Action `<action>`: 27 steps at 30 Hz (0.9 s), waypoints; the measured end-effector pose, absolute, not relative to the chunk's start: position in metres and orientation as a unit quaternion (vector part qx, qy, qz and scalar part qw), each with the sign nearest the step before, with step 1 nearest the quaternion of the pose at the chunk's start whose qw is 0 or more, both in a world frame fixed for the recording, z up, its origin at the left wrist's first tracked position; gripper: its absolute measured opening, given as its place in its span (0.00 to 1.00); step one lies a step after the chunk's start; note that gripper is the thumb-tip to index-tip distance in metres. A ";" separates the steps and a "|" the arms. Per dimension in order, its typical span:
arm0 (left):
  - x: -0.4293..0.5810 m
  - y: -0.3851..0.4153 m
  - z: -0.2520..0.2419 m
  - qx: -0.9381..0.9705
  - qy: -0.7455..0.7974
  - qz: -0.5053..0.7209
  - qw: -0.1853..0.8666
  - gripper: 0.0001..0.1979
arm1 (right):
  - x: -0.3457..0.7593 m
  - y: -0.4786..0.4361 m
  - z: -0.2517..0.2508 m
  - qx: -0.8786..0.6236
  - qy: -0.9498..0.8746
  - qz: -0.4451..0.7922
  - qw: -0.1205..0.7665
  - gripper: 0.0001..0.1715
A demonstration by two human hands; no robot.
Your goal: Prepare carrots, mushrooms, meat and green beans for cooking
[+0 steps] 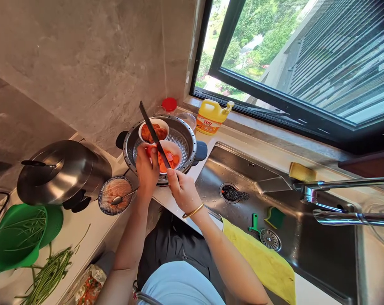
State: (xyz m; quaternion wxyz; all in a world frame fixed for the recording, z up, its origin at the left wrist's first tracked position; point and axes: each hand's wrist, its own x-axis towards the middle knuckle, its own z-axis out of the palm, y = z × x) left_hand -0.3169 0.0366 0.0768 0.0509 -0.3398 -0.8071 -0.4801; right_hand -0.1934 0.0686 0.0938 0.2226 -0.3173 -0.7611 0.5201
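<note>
My right hand (pixel 183 190), with a gold bangle at the wrist, grips the handle of a long dark-bladed knife (pixel 150 129). The blade points up and away over the steamer pot (pixel 188 131). My left hand (pixel 147 167) is closed around an orange-red piece that looks like carrot (pixel 151 149), close beside the blade. Below the knife, a pale bowl (pixel 176 148) in the steamer holds orange carrot slices (pixel 170 157). Behind it in the same perforated steamer stands a white bowl (pixel 165 123) of reddish-brown chunks. My fingers partly hide the near bowl.
Right of the steamer lies the sink (pixel 217 169); a yellow detergent jug (pixel 211 116) stands behind. A yellow cloth (pixel 258 258) drapes the front edge. Leftward are a lidded pot (pixel 84 165), a bowl with a spoon (pixel 115 188), a green colander (pixel 26 254) and green stalks (pixel 52 271).
</note>
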 end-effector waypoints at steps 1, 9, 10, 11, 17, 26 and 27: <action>-0.316 0.037 0.076 -0.335 -0.806 -0.486 0.051 0.15 | -0.193 0.068 0.094 -0.319 -0.766 0.511 0.224 0.29; -0.340 0.016 0.073 -0.208 -0.778 -0.591 0.057 0.18 | -0.179 0.065 0.100 -0.335 -0.851 0.359 0.188 0.28; -0.343 0.008 0.079 -0.185 -0.757 -0.623 0.064 0.18 | -0.177 0.068 0.102 -0.342 -0.863 0.326 0.179 0.29; -0.343 -0.001 0.089 -0.170 -0.732 -0.656 0.079 0.18 | -0.175 0.071 0.104 -0.349 -0.876 0.290 0.165 0.30; -0.320 -0.028 0.169 -0.351 -0.672 -0.650 -0.058 0.20 | -0.172 0.091 0.127 -0.309 -0.946 0.099 0.026 0.36; -0.352 0.069 0.139 -0.341 -0.657 -0.456 -0.494 0.17 | -0.178 0.080 0.135 -0.261 -0.963 0.059 -0.031 0.40; -0.355 0.074 0.137 -0.329 -0.671 -0.459 -0.481 0.16 | -0.177 0.079 0.135 -0.262 -0.963 0.059 -0.029 0.40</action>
